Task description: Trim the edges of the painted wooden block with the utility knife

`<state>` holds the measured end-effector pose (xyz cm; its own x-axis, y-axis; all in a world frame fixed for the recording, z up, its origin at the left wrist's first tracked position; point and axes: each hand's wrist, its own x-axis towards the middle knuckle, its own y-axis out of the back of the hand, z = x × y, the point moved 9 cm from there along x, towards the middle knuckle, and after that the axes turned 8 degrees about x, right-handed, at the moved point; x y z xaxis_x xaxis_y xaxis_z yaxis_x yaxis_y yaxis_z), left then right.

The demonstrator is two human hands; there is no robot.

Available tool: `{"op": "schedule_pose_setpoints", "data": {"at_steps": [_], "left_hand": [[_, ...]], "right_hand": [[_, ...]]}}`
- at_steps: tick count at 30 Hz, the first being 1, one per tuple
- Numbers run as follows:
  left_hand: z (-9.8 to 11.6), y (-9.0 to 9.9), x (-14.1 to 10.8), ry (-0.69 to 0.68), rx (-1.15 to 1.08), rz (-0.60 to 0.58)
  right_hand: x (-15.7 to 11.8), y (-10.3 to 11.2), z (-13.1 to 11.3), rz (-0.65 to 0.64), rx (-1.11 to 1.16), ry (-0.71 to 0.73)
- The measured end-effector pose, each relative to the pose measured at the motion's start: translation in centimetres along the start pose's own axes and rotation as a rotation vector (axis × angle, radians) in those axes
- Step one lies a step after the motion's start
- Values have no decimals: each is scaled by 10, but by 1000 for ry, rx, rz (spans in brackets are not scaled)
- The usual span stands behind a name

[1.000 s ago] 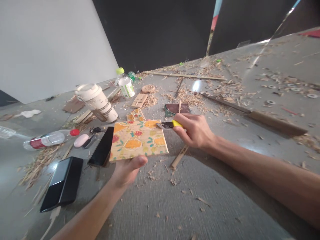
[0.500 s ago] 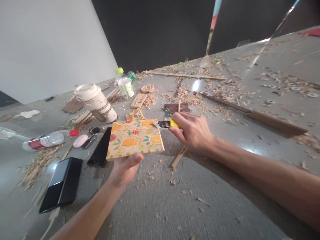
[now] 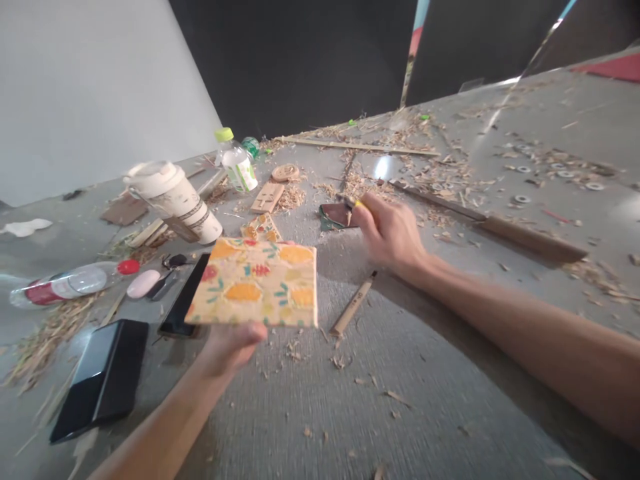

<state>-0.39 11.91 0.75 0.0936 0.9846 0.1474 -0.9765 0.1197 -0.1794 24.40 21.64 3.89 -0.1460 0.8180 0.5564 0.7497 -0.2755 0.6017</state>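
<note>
My left hand (image 3: 227, 350) grips a wooden board (image 3: 260, 283) from below, its thumb along the near edge. Orange, red and teal fruit shapes cover the board's top face. To the right, my right hand (image 3: 390, 230) is closed around a yellow utility knife (image 3: 357, 203), mostly hidden by the fingers; its front end points away to the left, apart from the board. Just beyond that hand lies a dark reddish-brown and green sheet (image 3: 334, 215). Nearer to me, a slim wooden-handled tool (image 3: 354, 303) with a dark tip rests on the grey surface.
Left of the board are a lidded cup (image 3: 173, 200), a black phone (image 3: 187, 297), a folded black device (image 3: 103, 380) and a lying bottle (image 3: 75, 283). Farther back stand a green-capped bottle (image 3: 237, 163) and a small carved wood piece (image 3: 267, 198). Wood shavings and long strips (image 3: 530, 240) litter the surface.
The right hand has drawn the knife off the board's right corner and moved it away, toward the dark sheet. The board has shifted slightly left and tilted. The wooden-handled tool shows more fully.
</note>
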Motion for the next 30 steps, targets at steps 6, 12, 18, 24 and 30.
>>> {"op": "schedule_pose_setpoints", "data": {"at_steps": [6, 12, 18, 24, 30], "left_hand": [[3, 3, 21, -35, -188, 127], [-5, 14, 20, 1, -216, 188], [-10, 22, 21, 27, -213, 207], [-12, 15, 20, 71, -284, 178], [-16, 5, 23, 145, -411, 116]], "right_hand": [[-20, -23, -31, -195, 157, 230], [-32, -29, -54, -293, 258, 406], [-40, -39, -67, -402, 280, 456], [-38, -44, -56, -421, 246, 350], [-35, -44, -49, -406, 220, 289]]}}
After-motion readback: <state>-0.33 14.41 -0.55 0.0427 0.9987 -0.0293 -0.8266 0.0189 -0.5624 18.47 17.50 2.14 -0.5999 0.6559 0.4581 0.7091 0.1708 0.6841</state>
